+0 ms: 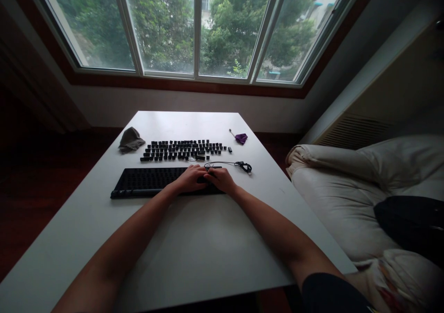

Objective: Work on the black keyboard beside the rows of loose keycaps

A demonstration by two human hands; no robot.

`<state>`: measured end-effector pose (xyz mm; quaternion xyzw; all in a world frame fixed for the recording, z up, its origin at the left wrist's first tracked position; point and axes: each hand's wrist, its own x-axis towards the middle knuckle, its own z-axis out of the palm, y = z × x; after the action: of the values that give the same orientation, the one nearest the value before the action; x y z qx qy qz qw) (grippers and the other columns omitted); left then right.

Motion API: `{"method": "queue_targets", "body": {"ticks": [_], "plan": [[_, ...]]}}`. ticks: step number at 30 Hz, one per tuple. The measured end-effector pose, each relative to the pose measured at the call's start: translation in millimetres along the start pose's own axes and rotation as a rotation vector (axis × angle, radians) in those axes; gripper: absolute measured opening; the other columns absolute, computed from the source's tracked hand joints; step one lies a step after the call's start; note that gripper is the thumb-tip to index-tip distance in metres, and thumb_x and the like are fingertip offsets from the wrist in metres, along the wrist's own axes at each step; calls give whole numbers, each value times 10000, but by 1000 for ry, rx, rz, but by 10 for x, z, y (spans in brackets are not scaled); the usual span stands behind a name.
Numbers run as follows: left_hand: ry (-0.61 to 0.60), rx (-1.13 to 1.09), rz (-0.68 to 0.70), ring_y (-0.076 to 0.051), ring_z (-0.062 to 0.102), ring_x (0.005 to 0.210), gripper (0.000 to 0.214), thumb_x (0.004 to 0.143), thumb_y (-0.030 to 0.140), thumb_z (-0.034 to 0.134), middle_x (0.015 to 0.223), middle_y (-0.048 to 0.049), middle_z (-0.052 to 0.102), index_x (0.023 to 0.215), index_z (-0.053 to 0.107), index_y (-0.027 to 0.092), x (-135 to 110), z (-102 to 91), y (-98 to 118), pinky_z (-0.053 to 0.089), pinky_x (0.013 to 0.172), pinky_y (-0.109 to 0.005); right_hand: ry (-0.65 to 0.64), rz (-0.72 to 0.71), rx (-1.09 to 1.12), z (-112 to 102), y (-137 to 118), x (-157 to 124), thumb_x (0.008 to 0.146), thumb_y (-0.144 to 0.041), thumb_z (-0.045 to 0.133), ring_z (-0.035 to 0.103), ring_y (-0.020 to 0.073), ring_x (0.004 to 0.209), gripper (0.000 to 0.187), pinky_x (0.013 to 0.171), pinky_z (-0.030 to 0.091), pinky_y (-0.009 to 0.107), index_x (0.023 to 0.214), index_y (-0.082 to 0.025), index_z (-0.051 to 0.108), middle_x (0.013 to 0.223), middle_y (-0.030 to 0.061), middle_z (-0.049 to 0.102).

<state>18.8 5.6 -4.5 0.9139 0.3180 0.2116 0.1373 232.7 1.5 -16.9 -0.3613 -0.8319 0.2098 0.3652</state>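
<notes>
A black keyboard (147,182) with its keycaps removed lies across the middle of the white table (194,248). Both hands rest on its right end. My left hand (190,179) has its fingers curled down onto the board. My right hand (221,179) is curled beside it, and the fingertips of both meet over a small dark spot I cannot make out. Several loose black keycaps (183,149) lie in rows just behind the keyboard. The keyboard's black cable (239,165) loops to the right of my hands.
A grey cloth (131,139) lies at the back left of the table. A small purple cloth (241,138) and a thin stick sit at the back right. A white cushioned sofa (364,183) with a dark item stands close on the right. Windows fill the far wall.
</notes>
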Motion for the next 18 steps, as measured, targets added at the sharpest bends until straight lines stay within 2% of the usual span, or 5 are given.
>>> {"method": "queue_targets", "body": {"ticks": [9,18], "plan": [[-15,-32,11,-236,600,990,166,877,390,697,968,-46,722,939,739,242,6,-17,-27,413,958,-371,17,57,3,4,1,-2,945,-585,570,528,136,563,416,604,393,258,810,-213,696,628,-5,625],[-1,-69,68,-228,586,963,231,890,423,695,954,-44,733,1021,766,246,-2,4,-83,404,892,-339,25,79,57,11,-24,11,953,-557,562,543,124,561,423,605,413,243,803,-187,702,635,-8,645]]}}
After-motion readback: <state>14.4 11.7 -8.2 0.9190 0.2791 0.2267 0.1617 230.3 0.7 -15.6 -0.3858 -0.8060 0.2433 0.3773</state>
